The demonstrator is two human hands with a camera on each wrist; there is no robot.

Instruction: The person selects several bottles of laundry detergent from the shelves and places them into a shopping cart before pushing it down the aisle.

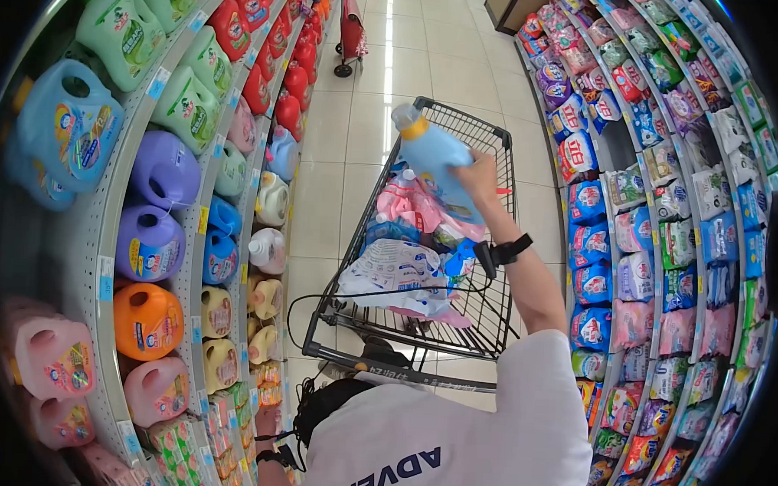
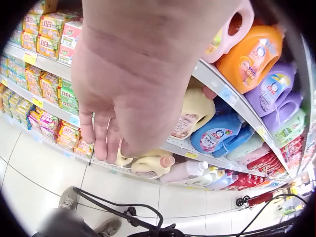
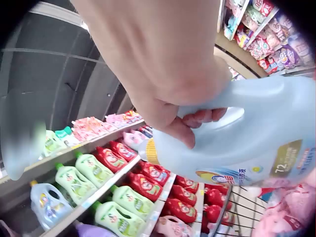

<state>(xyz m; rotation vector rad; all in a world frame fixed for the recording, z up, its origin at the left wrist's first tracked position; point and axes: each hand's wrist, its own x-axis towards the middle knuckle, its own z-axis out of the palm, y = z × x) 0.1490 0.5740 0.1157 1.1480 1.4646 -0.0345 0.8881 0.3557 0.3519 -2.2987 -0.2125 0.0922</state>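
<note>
A light-blue laundry detergent bottle (image 1: 436, 162) with a yellow collar is tilted above the shopping cart (image 1: 417, 105). My right hand (image 1: 480, 179) grips it; in the right wrist view the fingers (image 3: 185, 133) curl through the handle of the bottle (image 3: 247, 133). Pink packages (image 1: 416, 208) and a white plastic bag (image 1: 396, 269) lie in the cart. My left hand (image 2: 131, 98) hangs low beside the left shelves, its fingers loosely bent and holding nothing. Cream-coloured bottles (image 2: 190, 113) stand on the shelf close to it.
Detergent bottles in several colours, among them orange (image 1: 148, 321) and purple (image 1: 150, 243), line the left shelves. Bagged products (image 1: 591, 282) fill the right shelves. A red wheeled trolley (image 1: 352, 33) stands farther up the tiled aisle. Black cables (image 2: 123, 205) hang near my body.
</note>
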